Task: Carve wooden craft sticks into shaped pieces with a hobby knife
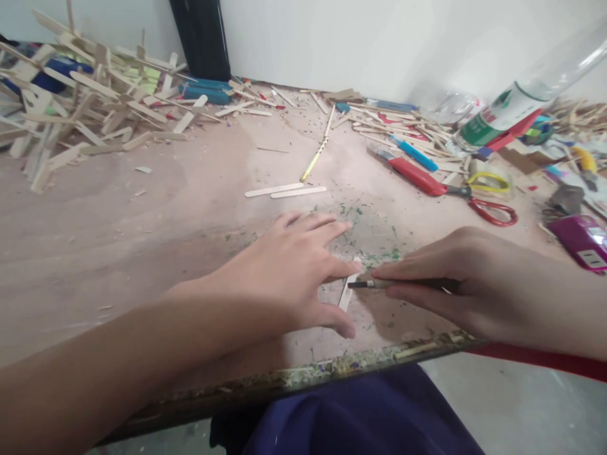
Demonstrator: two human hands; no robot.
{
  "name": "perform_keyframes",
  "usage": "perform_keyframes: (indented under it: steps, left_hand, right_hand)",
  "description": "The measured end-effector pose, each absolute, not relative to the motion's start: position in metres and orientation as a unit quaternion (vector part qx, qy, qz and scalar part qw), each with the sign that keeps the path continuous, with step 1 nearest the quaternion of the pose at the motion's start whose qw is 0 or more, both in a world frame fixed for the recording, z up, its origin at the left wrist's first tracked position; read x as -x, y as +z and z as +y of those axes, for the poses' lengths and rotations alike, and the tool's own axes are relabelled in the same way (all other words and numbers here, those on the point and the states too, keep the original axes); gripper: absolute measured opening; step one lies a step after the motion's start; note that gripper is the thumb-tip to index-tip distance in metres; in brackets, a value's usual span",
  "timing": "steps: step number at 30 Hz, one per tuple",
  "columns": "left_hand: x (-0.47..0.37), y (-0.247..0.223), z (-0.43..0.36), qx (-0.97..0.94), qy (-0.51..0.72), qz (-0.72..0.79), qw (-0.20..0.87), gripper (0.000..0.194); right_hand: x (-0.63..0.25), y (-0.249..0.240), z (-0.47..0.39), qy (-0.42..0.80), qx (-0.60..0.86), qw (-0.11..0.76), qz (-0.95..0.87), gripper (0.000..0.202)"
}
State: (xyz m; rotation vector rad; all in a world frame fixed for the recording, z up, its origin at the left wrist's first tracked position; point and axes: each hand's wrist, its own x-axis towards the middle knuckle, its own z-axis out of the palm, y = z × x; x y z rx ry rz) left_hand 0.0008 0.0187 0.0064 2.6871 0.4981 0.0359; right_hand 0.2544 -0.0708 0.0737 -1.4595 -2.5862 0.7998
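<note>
My left hand (303, 272) lies spread on the table, fingers stretched out. Its index finger touches a short wooden craft stick (349, 292) near the upper end, and the thumb rests by the lower end. From the right, my right hand (436, 281) grips a slim, pen-like tool with a flat dark tip (361, 285). That tip meets the stick's right edge between the left thumb and index finger; the tool's exact kind is not clear. Two more craft sticks (298, 193) lie just beyond my left hand, with a yellow pencil (315, 158) behind them.
A heap of craft sticks (95, 107) fills the back left. Red-handled scissors (493, 212), a red utility knife (417, 175), a plastic bottle (507, 114) and a purple box-like object (581, 240) lie at the right. Green crumbs dot the table (142, 234); its front edge is close.
</note>
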Motion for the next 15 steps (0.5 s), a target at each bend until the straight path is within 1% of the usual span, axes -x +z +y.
perform_keyframes:
  steps: [4,11,13,15]
  left_hand:
    - [-0.0024,0.0063,0.0192,-0.962,0.009,0.179,0.205,0.082]
    - [-0.0025,0.0071,0.0185,-0.960,0.004,0.184,0.212,0.083]
    - [-0.0036,0.0082,0.0184,-0.959,-0.004,0.187,0.215,0.084]
    - [-0.0059,0.0101,0.0186,-0.957,-0.020,0.191,0.216,0.086]
  right_hand:
    - [-0.2519,0.0728,-0.0715,0.258,0.478,0.034,-0.839,0.044]
    - [-0.2526,0.0741,-0.0734,0.239,0.463,0.050,-0.852,0.037]
    - [-0.2531,0.0747,-0.0754,0.225,0.457,0.042,-0.860,0.035]
    - [-0.2542,0.0750,-0.0789,0.188,0.443,0.015,-0.877,0.032]
